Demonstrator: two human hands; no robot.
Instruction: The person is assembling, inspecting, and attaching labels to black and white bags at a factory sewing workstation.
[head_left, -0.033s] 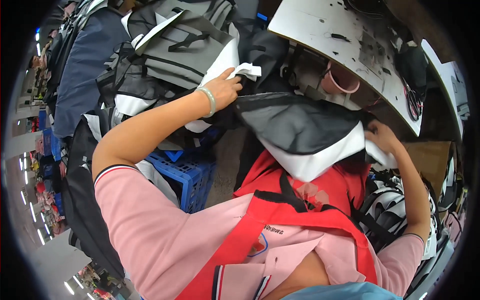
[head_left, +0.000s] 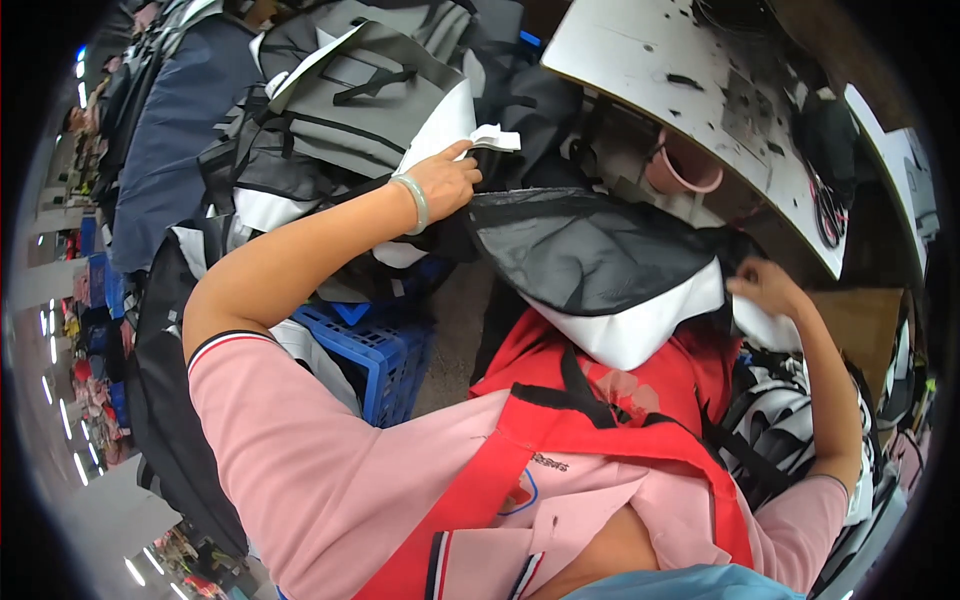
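A black mesh fabric piece with a white underside (head_left: 590, 250) spreads above my lap, its white lower edge folded out. My left hand (head_left: 442, 187), with a pale bangle at the wrist, has its fingers closed at the far left end of this piece. Beside those fingertips lie a small white strip (head_left: 495, 138) and a grey bag piece (head_left: 365, 100) with white lining. My right hand (head_left: 768, 288) is closed at the right edge of the mesh piece, fingertips pressed to its white part. Its hold is partly hidden, and more white material hangs below it.
A white table (head_left: 640, 60) at the far right carries dark scraps and scissors (head_left: 828, 215). A pink bucket (head_left: 683, 168) stands beneath it. To the left are a blue plastic crate (head_left: 375, 365) and dark blue fabric (head_left: 185, 130). Black and white pieces (head_left: 775, 415) pile at the right.
The mesh piece has shifted slightly and its white lower edge hangs a little lower. My right hand has moved slightly; my left hand stays almost where it was.
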